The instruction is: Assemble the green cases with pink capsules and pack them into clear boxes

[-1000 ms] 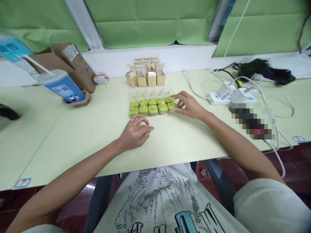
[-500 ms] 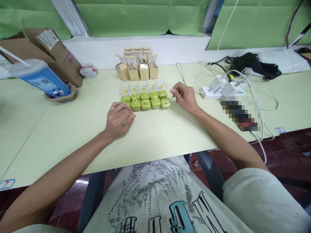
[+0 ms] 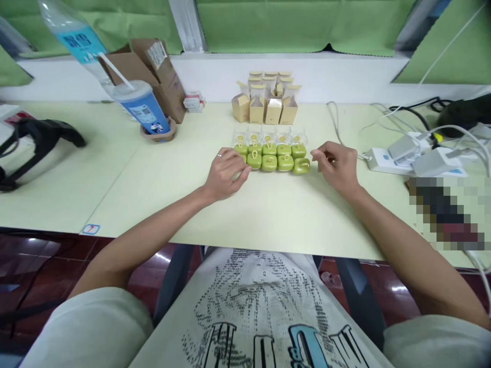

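Observation:
Small glossy green square cases with yellow loops (image 3: 269,163) stand in two rows on the table. Behind them is a row of clear plastic pieces (image 3: 268,135) with yellow round marks. My left hand (image 3: 227,175), a ring on one finger, lies at the left end of the front row. Its fingers bend loosely over the leftmost case and partly hide it, the thumb held apart. At the other end, my right hand (image 3: 338,164) is loosely curled, thumb close to the fingers, with nothing visible in it. Its fingertips are just right of the tilted end case (image 3: 302,166).
Several small open cardboard boxes (image 3: 264,108) stand behind. On the left are a blue cup with a straw (image 3: 148,110), a plastic bottle (image 3: 79,41), a large carton (image 3: 171,87) and a black stand (image 3: 46,135). A power strip (image 3: 383,159) with cables lies right, beside a blurred-out object (image 3: 445,212).
The camera view has turned left, bringing the bottle and black stand into sight. The front-row end case by my right hand is now more tilted. Both hands stay by the rows.

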Tool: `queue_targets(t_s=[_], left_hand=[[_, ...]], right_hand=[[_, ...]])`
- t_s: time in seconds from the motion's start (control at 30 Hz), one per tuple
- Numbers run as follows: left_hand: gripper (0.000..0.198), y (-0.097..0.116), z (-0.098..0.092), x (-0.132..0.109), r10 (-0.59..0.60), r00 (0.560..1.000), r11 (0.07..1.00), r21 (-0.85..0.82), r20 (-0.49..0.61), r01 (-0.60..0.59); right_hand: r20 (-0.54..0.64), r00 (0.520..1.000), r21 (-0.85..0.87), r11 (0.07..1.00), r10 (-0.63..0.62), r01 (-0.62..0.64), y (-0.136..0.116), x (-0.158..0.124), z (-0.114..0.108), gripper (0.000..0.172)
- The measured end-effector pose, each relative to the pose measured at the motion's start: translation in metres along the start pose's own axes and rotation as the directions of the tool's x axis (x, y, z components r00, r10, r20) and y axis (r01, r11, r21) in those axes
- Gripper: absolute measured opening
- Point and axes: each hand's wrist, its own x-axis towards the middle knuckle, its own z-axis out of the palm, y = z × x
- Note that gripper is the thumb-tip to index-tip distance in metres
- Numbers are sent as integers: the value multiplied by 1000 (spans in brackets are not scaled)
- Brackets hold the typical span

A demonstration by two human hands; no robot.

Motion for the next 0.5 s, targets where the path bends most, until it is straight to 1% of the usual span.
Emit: queue_targets(t_s=[0.07,0.13,0.2,0.33,0.5], left_hand=[[36,0,-2,0,-5,1000,1000,-16,-1,5],[33,0,-5,1,-2,1000,999,-34,-3,2],[31,-1,-6,2,-10,1000,1000,-10,15,10],[19,-2,-5,4,26,1000,999,22,-2,-26],[18,-2,-5,5,32,999,998,46,-31,-31]], right_hand=[[10,1000,-40,999,-27,27,1,0,0,59],[34,997,-66,995,-67,69,1,0,1,66],[61,992,-86,990,-110,115,1,0,4,72],[58,990,-103,986,-126,132,0,0,11,73],[23,992,-109,986,-122,124,0,-2,15,69]])
